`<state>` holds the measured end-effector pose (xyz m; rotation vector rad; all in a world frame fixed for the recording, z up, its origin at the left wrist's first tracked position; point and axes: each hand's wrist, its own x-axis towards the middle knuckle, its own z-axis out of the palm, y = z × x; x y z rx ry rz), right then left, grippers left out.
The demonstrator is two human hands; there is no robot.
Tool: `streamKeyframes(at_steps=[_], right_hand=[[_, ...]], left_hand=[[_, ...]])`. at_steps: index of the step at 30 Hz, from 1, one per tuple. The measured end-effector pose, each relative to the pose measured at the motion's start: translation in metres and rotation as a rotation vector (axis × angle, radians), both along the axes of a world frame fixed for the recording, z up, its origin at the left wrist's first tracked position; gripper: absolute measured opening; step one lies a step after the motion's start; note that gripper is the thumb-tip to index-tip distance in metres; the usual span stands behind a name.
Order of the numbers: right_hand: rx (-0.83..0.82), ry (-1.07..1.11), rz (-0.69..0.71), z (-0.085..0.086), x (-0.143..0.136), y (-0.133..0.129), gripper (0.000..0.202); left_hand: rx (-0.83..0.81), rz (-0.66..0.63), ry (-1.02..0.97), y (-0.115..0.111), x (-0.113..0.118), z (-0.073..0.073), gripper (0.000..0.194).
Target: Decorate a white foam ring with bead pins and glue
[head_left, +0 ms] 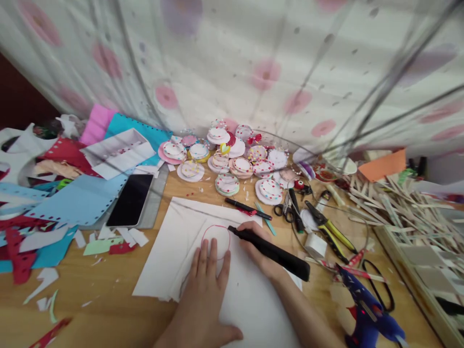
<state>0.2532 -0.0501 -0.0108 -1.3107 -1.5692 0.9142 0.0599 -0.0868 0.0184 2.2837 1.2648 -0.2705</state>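
Observation:
White paper (163, 256) lies on the wooden table, with a red circle outline (229, 237) drawn on it. My left hand (208, 285) presses flat on the sheet with its fingers spread, the fingertips over the lower part of the circle. A thick black tool (279, 253), perhaps a pen or cutter, is held in my right hand (259, 246). Its narrow end is close to the circle's right edge. Behind the sheet's back edge lies a black pen (241, 205).
Small layered paper discs with dots (241, 165) stand at the back. A phone (131, 200) and coloured paper (79, 198) are on the left. On the right are pliers (329, 232), scissors (286, 210), a blue glue gun (369, 309) and wooden sticks (409, 212).

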Motion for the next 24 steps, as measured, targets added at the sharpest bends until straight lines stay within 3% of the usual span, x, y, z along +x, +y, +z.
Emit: streamKeyframes(at_steps=[8,24], right_hand=[[0.042,-0.067,0.018,-0.002,-0.001,0.0,0.02],[0.107,-0.137,0.038,-0.007,-0.005,-0.001,0.019]], left_hand=[[-0.084,-0.066,0.05,0.007,0.003,0.005,0.133],[-0.025,-0.069,0.053,0.002,0.005,-0.007,0.129]])
